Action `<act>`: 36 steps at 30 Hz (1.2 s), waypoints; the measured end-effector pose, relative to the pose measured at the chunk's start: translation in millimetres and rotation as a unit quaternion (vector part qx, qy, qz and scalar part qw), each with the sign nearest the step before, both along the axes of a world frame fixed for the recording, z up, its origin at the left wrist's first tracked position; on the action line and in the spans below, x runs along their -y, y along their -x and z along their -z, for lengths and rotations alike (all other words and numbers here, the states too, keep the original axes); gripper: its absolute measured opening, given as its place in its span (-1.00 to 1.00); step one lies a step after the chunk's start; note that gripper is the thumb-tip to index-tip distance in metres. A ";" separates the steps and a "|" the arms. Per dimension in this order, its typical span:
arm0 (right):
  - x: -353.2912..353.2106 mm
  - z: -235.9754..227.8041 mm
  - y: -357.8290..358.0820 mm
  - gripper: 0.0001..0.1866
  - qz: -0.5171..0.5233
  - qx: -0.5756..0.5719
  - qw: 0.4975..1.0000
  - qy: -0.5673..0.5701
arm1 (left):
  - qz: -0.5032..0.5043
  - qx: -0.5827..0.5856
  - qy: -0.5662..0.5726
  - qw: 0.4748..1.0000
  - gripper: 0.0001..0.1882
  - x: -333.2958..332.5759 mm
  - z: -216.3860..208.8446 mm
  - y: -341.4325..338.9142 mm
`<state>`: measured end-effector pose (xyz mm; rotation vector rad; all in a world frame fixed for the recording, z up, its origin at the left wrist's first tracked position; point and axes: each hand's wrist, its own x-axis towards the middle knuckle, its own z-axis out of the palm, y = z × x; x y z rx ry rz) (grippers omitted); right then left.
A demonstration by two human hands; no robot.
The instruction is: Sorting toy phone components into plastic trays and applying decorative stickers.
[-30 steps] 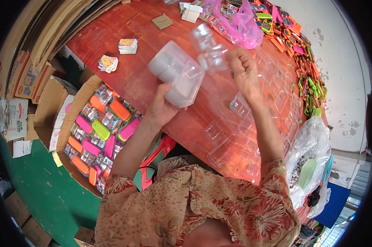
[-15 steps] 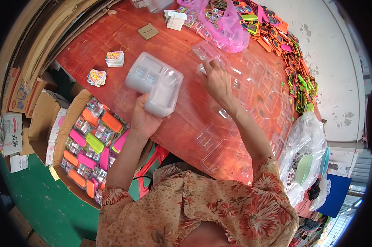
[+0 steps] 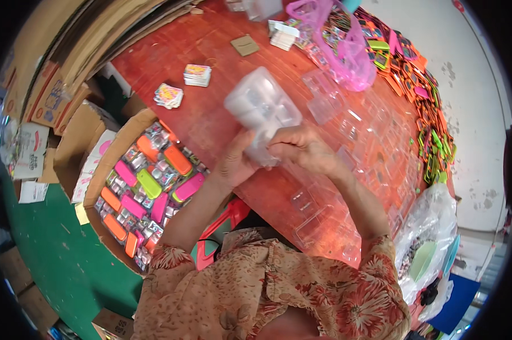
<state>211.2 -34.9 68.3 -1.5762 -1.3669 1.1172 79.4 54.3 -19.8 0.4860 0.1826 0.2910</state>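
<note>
A stack of clear plastic blister trays [image 3: 262, 102] is held over the red table, its moulded compartments facing up and slightly blurred. My left hand [image 3: 239, 161] is closed around its near left side. At the near right edge of the same stack, my right hand [image 3: 301, 146] has its fingers bent in a pinch on the rim; how many trays they grip is hidden. Many single clear trays [image 3: 324, 96] lie spread over the right half of the table, several of them close to my right forearm.
Two piles of printed cards [image 3: 197, 75] lie left of the stack. A cardboard box [image 3: 91, 187] of packed colourful toys stands at the table's left edge. Farther back are a pink plastic bag [image 3: 355, 62] and a heap of orange and green toy pieces [image 3: 423, 107].
My right hand has come back from the loose trays to the stack and now pinches its edge. My left hand still holds the stack. The whole view has shifted slightly.
</note>
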 end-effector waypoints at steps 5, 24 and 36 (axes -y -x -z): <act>6.2 -20.2 -25.8 -0.89 0.165 -0.139 0.976 -0.005 | 0.000 -0.012 0.034 0.999 -0.43 -11.5 -3.2 11.2; 15.4 28.2 -5.7 -0.97 0.225 0.057 0.966 -0.111 | -0.166 -0.242 -0.240 0.925 -0.56 -248.8 -32.5 -28.2; 16.0 -1.2 10.9 -0.89 0.089 0.335 0.912 -0.218 | -0.355 -0.517 -0.505 0.593 -0.36 -278.0 -14.9 -24.9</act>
